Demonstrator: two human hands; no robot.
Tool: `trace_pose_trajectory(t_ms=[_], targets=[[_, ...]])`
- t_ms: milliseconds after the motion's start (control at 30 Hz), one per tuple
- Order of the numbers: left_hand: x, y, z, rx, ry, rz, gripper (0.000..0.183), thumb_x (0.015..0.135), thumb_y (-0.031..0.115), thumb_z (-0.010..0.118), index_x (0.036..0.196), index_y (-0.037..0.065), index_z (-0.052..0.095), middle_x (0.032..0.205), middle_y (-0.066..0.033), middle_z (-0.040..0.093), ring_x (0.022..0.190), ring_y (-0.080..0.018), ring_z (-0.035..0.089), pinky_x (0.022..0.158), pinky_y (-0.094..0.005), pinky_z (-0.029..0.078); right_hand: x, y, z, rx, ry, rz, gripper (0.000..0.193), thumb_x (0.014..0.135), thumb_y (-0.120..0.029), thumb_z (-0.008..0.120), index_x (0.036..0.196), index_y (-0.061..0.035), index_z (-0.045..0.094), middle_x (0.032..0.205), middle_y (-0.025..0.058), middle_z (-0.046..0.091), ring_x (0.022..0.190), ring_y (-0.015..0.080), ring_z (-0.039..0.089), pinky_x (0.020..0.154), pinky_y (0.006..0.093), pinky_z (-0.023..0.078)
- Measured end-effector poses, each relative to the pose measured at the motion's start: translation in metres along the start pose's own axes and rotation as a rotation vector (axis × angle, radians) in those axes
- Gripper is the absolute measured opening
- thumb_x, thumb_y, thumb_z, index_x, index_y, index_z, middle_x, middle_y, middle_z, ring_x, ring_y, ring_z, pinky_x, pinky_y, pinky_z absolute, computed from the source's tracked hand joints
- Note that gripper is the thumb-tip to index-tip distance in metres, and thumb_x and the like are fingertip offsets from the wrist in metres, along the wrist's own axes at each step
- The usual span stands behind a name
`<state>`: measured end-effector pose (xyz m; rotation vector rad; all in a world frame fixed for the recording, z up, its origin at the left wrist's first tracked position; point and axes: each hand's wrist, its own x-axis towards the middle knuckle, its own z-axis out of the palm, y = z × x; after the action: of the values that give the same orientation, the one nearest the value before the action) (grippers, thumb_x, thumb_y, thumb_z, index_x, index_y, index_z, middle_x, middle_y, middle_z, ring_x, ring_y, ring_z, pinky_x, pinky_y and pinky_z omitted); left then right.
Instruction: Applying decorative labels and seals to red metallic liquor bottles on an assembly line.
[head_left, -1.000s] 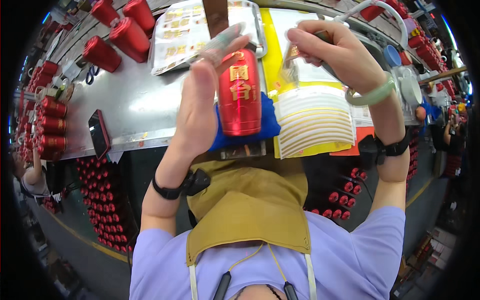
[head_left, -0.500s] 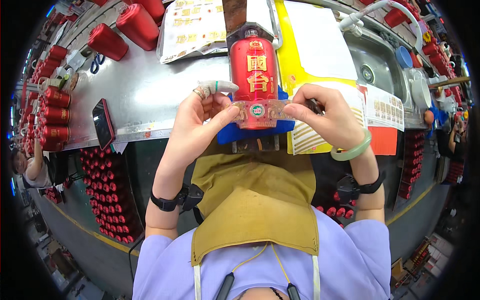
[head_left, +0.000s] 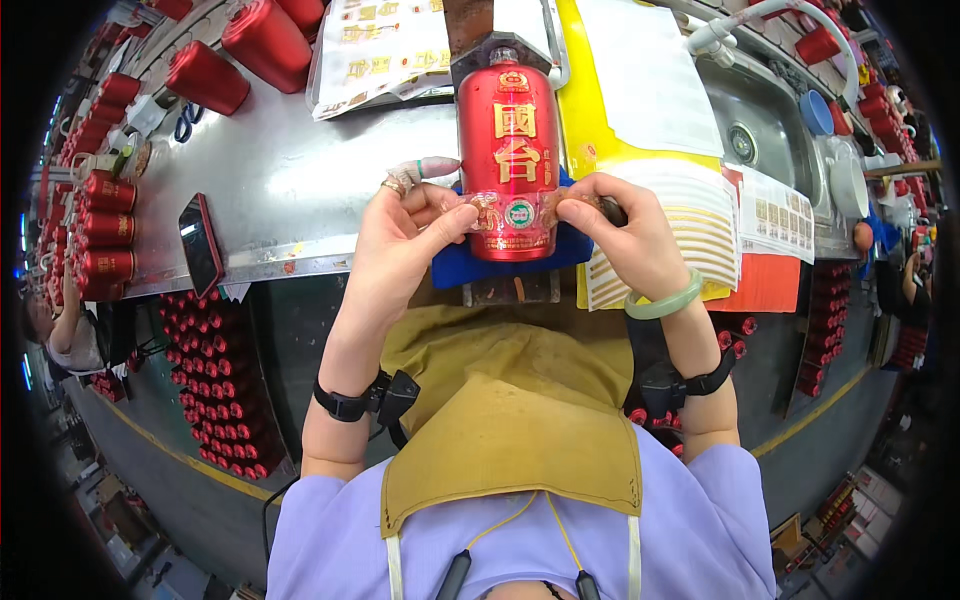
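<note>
left hand [head_left: 398,232], right hand [head_left: 637,236]: pinching label [head_left: 521,214] by its ends
red bottle [head_left: 508,96]: between them; alignment seems underway, next needing level pressing

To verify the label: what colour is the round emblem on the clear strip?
The round emblem is green and white, clearest in the head view.

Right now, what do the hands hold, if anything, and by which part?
A clear printed strip: left end in the left hand, right end in the right hand.
</note>
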<state>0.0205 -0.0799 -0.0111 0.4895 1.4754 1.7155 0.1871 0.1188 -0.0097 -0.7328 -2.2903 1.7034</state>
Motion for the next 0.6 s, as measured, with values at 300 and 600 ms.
trace_pose_trajectory(t_ms=[300,600], targets=[[0.0033,-0.0061,-0.0036,-0.073,0.008,-0.044,0.046,0.096,0.009,0.075,0.137,0.001,0.055,0.098,-0.0020,0.068,0.091,-0.0105,0.064,0.081,-0.0259,0.050,-0.0003,0.0030,0.0027,0.141,-0.031,0.046,0.021,0.100,-0.021,0.070,0.098,-0.0006,0.069,0.077,-0.0062,0.055,0.068,0.0033,0.040,0.060,0.0237,0.034],[0.0049,-0.0052,-0.0059,-0.073,0.002,-0.075,0.048,0.095,0.007,0.076,0.137,0.002,0.054,0.098,-0.0011,0.067,0.091,-0.0099,0.063,0.079,-0.0253,0.051,-0.0013,0.0027,0.0039,0.162,-0.032,0.055,0.018,0.100,-0.020,0.071,0.097,-0.0025,0.068,0.077,-0.0080,0.053,0.068,0.0020,0.039,0.059,0.0226,0.032]])
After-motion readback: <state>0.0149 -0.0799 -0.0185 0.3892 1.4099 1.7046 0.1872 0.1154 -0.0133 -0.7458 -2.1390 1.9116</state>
